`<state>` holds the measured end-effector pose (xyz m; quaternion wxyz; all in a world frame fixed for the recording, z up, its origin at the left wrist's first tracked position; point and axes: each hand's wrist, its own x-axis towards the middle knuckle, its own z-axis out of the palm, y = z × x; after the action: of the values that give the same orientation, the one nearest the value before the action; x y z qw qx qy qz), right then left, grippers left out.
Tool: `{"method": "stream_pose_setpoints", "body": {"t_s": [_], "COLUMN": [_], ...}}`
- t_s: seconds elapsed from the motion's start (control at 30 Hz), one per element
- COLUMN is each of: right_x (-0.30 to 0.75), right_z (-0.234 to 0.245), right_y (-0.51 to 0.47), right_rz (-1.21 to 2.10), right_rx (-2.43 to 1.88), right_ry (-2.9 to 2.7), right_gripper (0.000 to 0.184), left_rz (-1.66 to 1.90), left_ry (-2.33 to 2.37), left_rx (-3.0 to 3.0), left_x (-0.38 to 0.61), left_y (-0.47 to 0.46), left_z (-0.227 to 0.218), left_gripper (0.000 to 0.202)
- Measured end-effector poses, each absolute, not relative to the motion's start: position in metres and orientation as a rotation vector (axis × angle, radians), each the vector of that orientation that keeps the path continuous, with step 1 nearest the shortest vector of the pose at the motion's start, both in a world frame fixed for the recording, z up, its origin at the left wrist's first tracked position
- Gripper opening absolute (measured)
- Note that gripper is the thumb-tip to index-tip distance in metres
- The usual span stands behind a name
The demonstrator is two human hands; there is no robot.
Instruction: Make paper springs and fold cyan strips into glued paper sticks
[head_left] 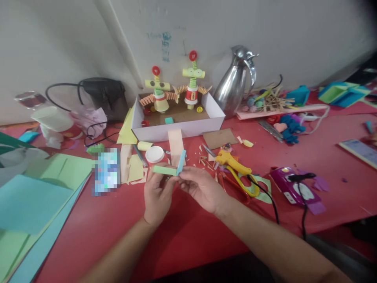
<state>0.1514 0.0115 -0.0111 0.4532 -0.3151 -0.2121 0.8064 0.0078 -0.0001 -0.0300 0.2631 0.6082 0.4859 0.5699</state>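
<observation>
Over the red table, my left hand (158, 194) pinches a light green paper strip (165, 170) between thumb and fingers. My right hand (203, 186) is closed on a light blue paper strip (181, 161) that stands up at an angle. The two strips meet at one end between my fingertips, forming a corner; whether they are stuck together I cannot tell. Just behind my hands are a paper cup (154, 154) with its white base up and a pale paper strip (176, 146) leaning on a white box (179, 131).
Two paper robot figures (161, 100) stand in the box. A steel jug (235, 80) is behind right. A yellow glue gun (232, 161), scissors (210, 151) and a purple power strip (294, 186) with cords lie right. Coloured paper sheets (35, 200) cover the left.
</observation>
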Motion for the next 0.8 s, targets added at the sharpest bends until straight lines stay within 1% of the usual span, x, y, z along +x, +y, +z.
{"method": "stream_pose_setpoints", "body": {"t_s": [0.1, 0.23, 0.37, 0.7, 0.8], "right_x": [0.1523, 0.1528, 0.1526, 0.1526, 0.1515], "right_z": [-0.0125, -0.0124, -0.0127, -0.0122, -0.0122], "right_y": [0.0126, 0.0142, 0.0144, 0.014, 0.0137], "right_rz": [1.946, 1.913, 1.908, 1.886, 1.871], "right_rx": [-0.812, -0.827, -0.897, -0.941, -0.963], "right_ry": [-0.523, -0.607, -0.624, -0.701, -0.709], "right_gripper": [0.011, 0.009, 0.011, 0.016, 0.019], "left_rz": [1.488, 1.315, 1.2, 1.141, 1.144], "left_ry": [1.209, 0.875, 0.749, 0.703, 0.714], "left_rx": [1.487, 1.002, 0.687, 0.65, 0.665], "left_x": [0.0077, 0.0072, 0.009, 0.0112, 0.0119], "left_y": [0.0018, 0.0061, 0.0065, 0.0025, 0.0017], "left_z": [-0.0314, -0.0322, -0.0279, -0.0255, -0.025], "left_gripper": [0.01, 0.017, 0.015, 0.019, 0.013]}}
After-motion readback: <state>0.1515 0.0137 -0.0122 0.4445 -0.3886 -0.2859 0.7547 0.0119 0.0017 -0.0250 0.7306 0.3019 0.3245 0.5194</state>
